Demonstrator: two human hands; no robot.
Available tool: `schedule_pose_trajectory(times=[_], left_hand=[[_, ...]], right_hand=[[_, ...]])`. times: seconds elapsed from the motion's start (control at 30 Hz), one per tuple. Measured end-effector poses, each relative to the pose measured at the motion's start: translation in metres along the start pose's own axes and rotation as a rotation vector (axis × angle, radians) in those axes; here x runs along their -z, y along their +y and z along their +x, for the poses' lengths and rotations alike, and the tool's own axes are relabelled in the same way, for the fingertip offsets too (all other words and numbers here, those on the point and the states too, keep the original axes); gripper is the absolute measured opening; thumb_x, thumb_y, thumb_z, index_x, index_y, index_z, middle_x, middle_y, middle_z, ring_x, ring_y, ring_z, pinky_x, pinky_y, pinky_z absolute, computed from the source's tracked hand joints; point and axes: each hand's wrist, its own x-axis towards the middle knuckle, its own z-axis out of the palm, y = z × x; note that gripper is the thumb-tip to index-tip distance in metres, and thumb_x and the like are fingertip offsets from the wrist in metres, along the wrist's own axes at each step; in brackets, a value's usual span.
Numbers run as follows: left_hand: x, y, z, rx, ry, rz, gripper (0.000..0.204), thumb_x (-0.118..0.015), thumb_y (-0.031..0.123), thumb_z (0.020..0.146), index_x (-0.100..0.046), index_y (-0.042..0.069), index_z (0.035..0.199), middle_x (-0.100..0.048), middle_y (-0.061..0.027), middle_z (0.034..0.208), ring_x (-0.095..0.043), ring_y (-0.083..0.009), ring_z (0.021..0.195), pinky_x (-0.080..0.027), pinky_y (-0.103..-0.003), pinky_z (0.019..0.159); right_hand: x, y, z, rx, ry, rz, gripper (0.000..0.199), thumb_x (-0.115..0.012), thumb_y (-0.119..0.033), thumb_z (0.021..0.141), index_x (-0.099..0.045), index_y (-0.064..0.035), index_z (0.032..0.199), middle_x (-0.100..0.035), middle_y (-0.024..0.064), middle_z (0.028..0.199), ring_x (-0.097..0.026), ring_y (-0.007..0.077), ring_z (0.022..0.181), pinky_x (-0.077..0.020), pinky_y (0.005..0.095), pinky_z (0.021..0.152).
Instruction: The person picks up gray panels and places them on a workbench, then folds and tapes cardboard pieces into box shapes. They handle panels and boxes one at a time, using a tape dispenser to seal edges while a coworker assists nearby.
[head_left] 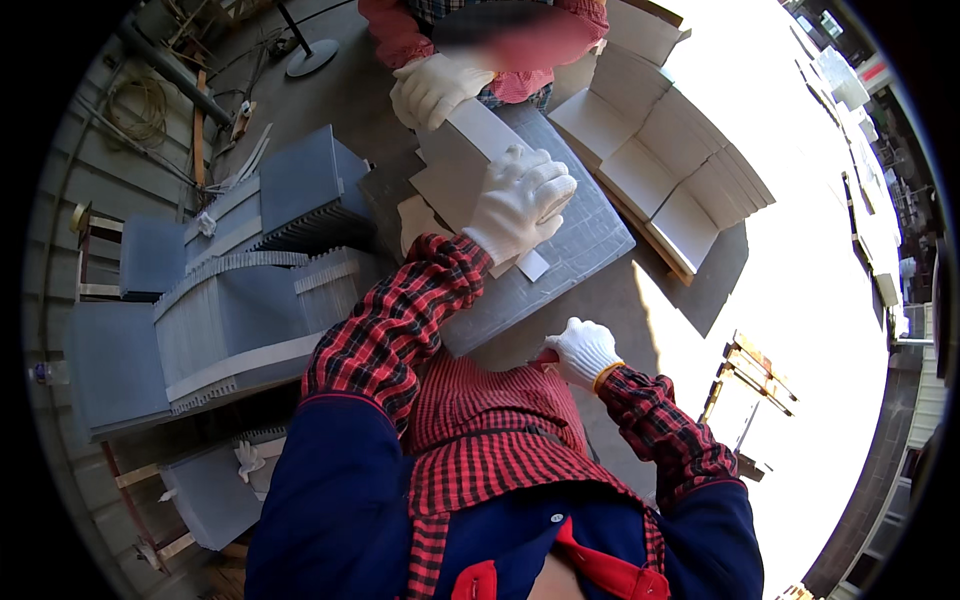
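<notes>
In front of me is a grey slab-like block (pixel 590 225), its top wrinkled like wrapping film. A long white cardboard strip (pixel 482 128) lies across it, and its small near end sticks out below my left hand (pixel 520 205). That white-gloved hand presses down on the strip with bent fingers closed over it. My right hand (pixel 585 353), also gloved, makes a fist by the near edge of the block, next to my red checked apron (pixel 500 400). Something small and reddish shows at its fingers; I cannot make out its kind. Opposite me a co-worker's gloved hand (pixel 437 90) rests at the strip's far end.
Stacks of grey panels (pixel 240 300) with pale edge strips stand on the left. White-lined folded cardboard (pixel 650 165) sits on a wooden pallet at the right. Wooden pieces (pixel 750 370) lie on the sunlit floor. A round stand base (pixel 312 58) is at the back left.
</notes>
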Motion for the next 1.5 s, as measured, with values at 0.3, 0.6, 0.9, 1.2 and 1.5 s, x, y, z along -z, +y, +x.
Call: schedule_pose_trajectory(times=[0.3,0.6,0.9,1.2,1.5], left_hand=[[-0.028,-0.030,-0.044,-0.106,0.092,0.135,0.063,-0.083,0.031,0.069,-0.048,0.022,0.120,-0.050,-0.0077,0.130,-0.050,-0.0333,0.124,-0.038,-0.054,0.101],[-0.006,-0.025,-0.036,-0.142,0.035,0.089,0.040,-0.078,0.040,0.074,-0.066,0.023,0.109,-0.061,-0.0037,0.115,-0.055,-0.0271,0.114,-0.040,-0.046,0.092],[-0.007,-0.024,-0.034,-0.191,-0.066,0.050,0.036,-0.069,0.038,0.083,-0.062,0.021,0.114,-0.058,-0.0028,0.120,-0.054,-0.0247,0.116,-0.039,-0.043,0.095],[-0.031,0.017,-0.051,0.165,-0.029,0.096,0.032,-0.067,0.023,0.089,-0.062,0.008,0.117,-0.062,-0.0129,0.114,-0.057,-0.0352,0.114,-0.043,-0.050,0.101],[-0.113,0.114,-0.107,0.884,0.105,-0.113,0.037,-0.070,0.014,0.088,-0.060,0.008,0.124,-0.053,-0.0164,0.130,-0.056,-0.0356,0.116,-0.047,-0.042,0.098]], right_hand=[[-0.057,-0.073,0.145,-0.107,0.270,1.118,0.045,-0.062,-0.029,0.082,-0.069,-0.0185,0.125,-0.072,0.0237,0.108,-0.068,0.0407,0.104,-0.0531,0.0448,0.091],[-0.081,-0.072,0.184,-0.220,0.164,0.621,0.039,-0.066,-0.041,0.083,-0.074,-0.0162,0.113,-0.065,0.0259,0.118,-0.067,0.0421,0.103,-0.0556,0.0499,0.088],[-0.020,0.054,0.054,-0.014,0.405,0.695,0.041,-0.061,-0.036,0.098,-0.065,-0.0090,0.129,-0.072,0.0155,0.115,-0.072,0.0302,0.094,-0.0565,0.0429,0.085],[0.181,0.013,0.116,-0.058,0.605,0.402,0.070,-0.064,-0.042,0.092,-0.039,-0.0104,0.150,-0.056,0.0225,0.133,-0.064,0.0417,0.109,-0.0532,0.0490,0.088],[0.188,0.019,0.134,0.009,0.494,0.235,0.087,-0.073,-0.041,0.084,-0.028,-0.0124,0.153,-0.057,0.0268,0.115,-0.068,0.0433,0.095,-0.0579,0.0497,0.067]])
